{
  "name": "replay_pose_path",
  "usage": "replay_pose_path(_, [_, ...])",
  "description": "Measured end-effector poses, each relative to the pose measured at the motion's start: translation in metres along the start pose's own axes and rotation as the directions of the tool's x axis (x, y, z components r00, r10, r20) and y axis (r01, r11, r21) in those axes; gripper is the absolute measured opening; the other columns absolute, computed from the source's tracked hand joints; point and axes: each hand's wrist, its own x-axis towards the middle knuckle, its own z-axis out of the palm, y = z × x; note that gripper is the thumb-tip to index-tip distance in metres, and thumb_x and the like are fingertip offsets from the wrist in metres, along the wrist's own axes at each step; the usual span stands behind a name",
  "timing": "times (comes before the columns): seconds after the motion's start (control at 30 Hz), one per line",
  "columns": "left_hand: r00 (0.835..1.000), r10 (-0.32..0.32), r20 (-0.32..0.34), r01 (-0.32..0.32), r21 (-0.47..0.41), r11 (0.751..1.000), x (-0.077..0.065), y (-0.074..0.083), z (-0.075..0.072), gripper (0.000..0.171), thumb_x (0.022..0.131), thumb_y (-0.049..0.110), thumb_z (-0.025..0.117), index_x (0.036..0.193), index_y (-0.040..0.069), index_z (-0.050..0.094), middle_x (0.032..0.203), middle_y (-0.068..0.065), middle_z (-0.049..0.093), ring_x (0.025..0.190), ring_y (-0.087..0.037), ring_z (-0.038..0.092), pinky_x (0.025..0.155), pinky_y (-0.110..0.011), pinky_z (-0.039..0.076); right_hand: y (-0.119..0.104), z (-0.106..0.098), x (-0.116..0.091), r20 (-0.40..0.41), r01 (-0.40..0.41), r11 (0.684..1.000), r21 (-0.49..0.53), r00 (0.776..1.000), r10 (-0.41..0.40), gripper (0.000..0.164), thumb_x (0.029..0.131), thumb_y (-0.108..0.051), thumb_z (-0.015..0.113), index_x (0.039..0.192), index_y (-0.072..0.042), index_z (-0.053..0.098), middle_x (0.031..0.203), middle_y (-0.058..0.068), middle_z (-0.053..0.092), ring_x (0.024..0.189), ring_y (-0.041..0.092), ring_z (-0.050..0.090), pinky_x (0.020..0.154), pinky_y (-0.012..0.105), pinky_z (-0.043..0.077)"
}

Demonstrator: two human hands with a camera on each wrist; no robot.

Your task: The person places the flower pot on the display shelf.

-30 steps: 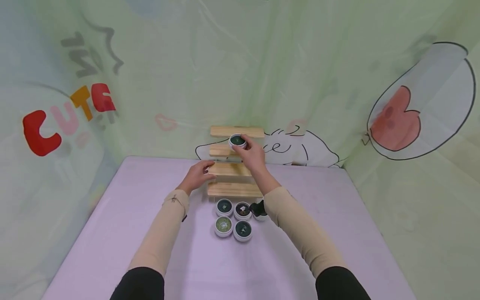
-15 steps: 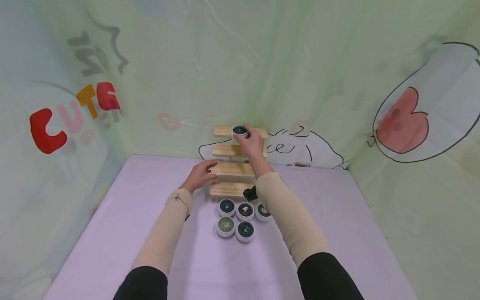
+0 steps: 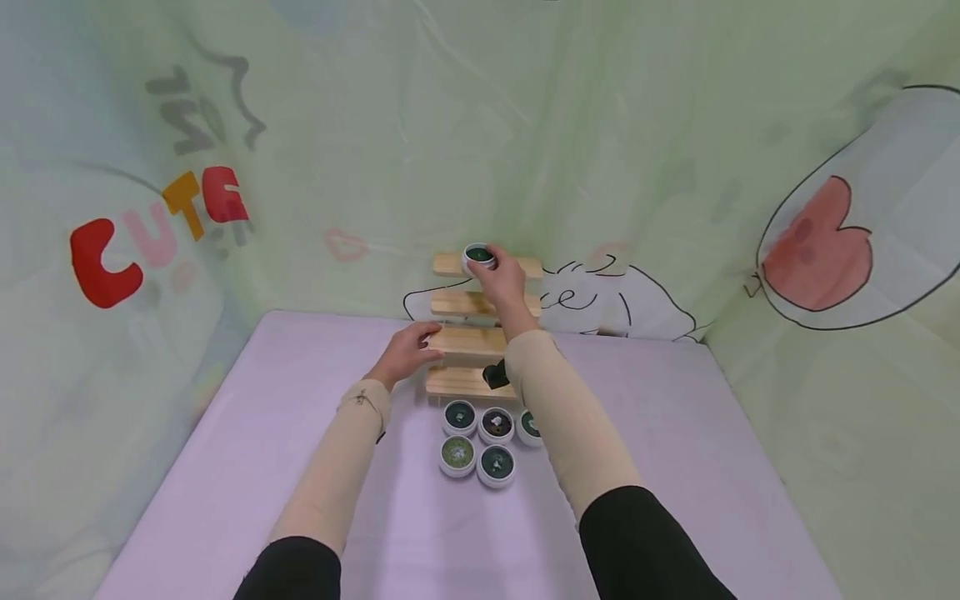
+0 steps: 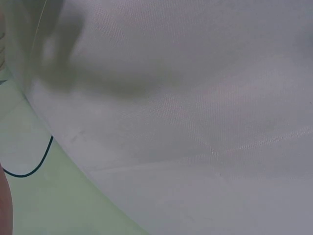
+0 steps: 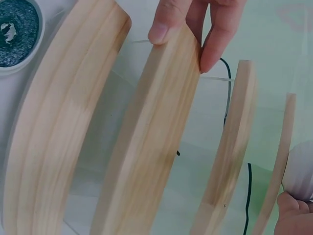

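Observation:
In the head view a wooden tiered stand [image 3: 472,340] rises at the back of the table. My left hand [image 3: 405,354] pinches the left end of its second board from the bottom, thumb in front and fingers behind, as the right wrist view also shows. My right hand [image 3: 504,283] grips a small white round jar [image 3: 478,254] with dark green contents, right at the top board [image 3: 528,267]. In the right wrist view that jar [image 5: 299,171] overlaps the far board's edge and only part of the right hand [image 5: 296,218] shows.
Several similar jars stand in front of the stand, among them a light green one [image 3: 457,452] and a dark one [image 3: 497,463]. A black object [image 3: 495,375] sits at my right cuff. Lilac cloth covers the table [image 3: 300,417]; a printed curtain [image 3: 360,125] hangs behind.
My right hand has raised the jar from in front of the third board to the top board. The left hand keeps its hold on the stand; the head view has shifted slightly.

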Motion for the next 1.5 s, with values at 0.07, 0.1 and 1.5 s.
replay_pose_path(0.07, [1.000, -0.003, -0.003, 0.003, -0.002, 1.000, 0.001, -0.001, 0.001, 0.060, 0.081, 0.019, 0.071, 0.133, 0.004, 0.047, 0.136, -0.012, 0.047, 0.124, -0.024, 0.047, 0.104, -0.031, 0.044, -0.001, 0.001, 0.002, 0.005, 0.004, 1.000, -0.002, 1.000, -0.004, 0.055, 0.088, -0.035, 0.061, 0.137, -0.016, 0.045, 0.135, 0.008, 0.049, 0.123, 0.024, 0.046, 0.104, 0.034, 0.043])
replay_pose_path(0.1, [1.000, -0.007, -0.005, 0.007, -0.002, 1.000, 0.002, -0.001, 0.001, 0.060, 0.080, 0.019, 0.071, 0.133, 0.005, 0.047, 0.136, -0.011, 0.047, 0.124, -0.024, 0.047, 0.104, -0.031, 0.044, -0.002, 0.002, 0.003, 0.005, 0.008, 1.000, -0.004, 1.000, -0.008, 0.055, 0.088, -0.035, 0.061, 0.137, -0.015, 0.045, 0.135, 0.008, 0.049, 0.123, 0.024, 0.046, 0.104, 0.034, 0.043])
replay_pose_path(1.5, [1.000, 0.008, 0.006, -0.008, 0.045, 0.999, 0.000, 0.000, -0.001, 0.058, 0.081, 0.021, 0.071, 0.132, 0.004, 0.048, 0.135, -0.013, 0.047, 0.124, -0.025, 0.047, 0.104, -0.029, 0.044, 0.128, -0.039, -0.106, -0.058, 0.094, 0.993, 0.068, 0.994, -0.090, 0.080, 0.092, -0.056, 0.040, 0.147, -0.026, -0.011, 0.155, -0.006, -0.009, 0.142, 0.011, -0.004, 0.121, 0.037, 0.004])
